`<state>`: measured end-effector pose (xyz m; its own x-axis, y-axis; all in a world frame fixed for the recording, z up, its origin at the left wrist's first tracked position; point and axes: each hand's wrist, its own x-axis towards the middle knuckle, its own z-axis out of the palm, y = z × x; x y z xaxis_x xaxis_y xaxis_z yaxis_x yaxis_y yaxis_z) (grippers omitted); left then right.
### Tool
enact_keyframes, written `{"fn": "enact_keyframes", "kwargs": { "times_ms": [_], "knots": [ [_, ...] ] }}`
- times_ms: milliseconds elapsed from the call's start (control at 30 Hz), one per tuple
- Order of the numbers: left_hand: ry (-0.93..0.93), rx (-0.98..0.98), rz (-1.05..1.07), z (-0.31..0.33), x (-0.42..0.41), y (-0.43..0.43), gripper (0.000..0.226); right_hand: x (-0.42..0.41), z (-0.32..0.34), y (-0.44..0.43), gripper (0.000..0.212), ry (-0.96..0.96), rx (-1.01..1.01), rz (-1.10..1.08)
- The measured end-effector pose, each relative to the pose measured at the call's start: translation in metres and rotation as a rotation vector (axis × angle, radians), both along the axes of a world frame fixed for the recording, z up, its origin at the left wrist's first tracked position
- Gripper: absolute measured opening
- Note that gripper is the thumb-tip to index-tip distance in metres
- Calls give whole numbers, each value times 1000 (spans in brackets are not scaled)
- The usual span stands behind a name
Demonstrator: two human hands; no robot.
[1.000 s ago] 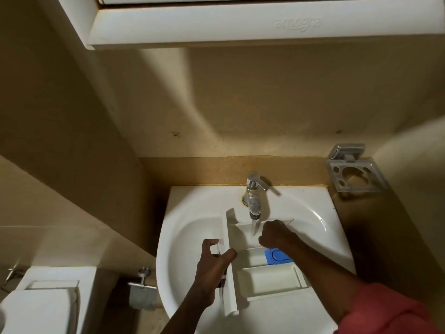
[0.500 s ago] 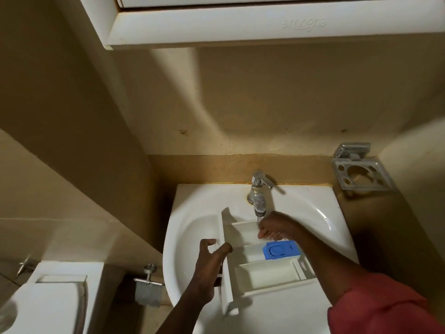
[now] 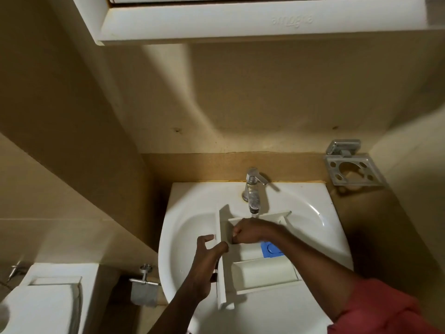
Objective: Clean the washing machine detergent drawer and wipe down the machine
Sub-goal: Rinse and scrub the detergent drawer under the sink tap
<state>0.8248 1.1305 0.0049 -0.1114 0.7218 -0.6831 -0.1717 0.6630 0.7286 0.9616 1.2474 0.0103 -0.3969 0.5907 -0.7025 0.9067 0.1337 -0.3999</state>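
A white detergent drawer [image 3: 263,272] with a blue insert [image 3: 272,248] lies across the white sink [image 3: 192,227], under the chrome tap [image 3: 252,189], which runs water. My left hand [image 3: 207,257] grips the drawer's front panel at its left side, thumb on the panel's edge. My right hand [image 3: 248,231] is curled inside the far compartment just below the water stream, fingers bent against the plastic; whether it holds anything is hidden.
A metal toothbrush holder [image 3: 351,168] hangs on the wall at the right. A white cabinet [image 3: 240,20] overhangs the sink. A toilet cistern [image 3: 48,297] and a paper holder [image 3: 144,285] stand at the lower left.
My right hand has moved left and deeper into the far compartment. The left hand keeps its grip on the front panel. The view has shifted slightly.
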Motion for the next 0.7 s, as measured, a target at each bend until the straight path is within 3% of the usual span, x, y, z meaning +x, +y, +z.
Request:
{"fn": "enact_keyframes", "kwargs": {
  "times_ms": [133, 200, 300, 367, 433, 533, 600, 700],
  "knots": [
    [28, 17, 2, 6, 1, 0, 41, 32, -7, 10, 40, -243, 174, -67],
    [41, 29, 1, 6, 1, 2, 45, 30, -13, 7, 37, -256, 272, -84],
    [18, 15, -2, 5, 1, 1, 54, 6, -9, 2, 21, -76, 158, -9],
    [-8, 1, 14, 3, 1, -1, 51, -9, -4, -3, 16, 76, 38, 4],
    [-13, -15, 48, -1, 0, -2, 45, -10, -4, -3, 16, 111, -13, 11],
    [12, -23, 51, 0, -3, -1, 55, 13, -9, 6, 28, -42, -21, -23],
    [25, -19, 42, 2, -3, 0, 59, 30, -12, 14, 24, -129, 98, -183],
    [44, -10, 13, 5, -4, 2, 62, 31, -16, 15, 36, -185, 265, -270]
  ]
}}
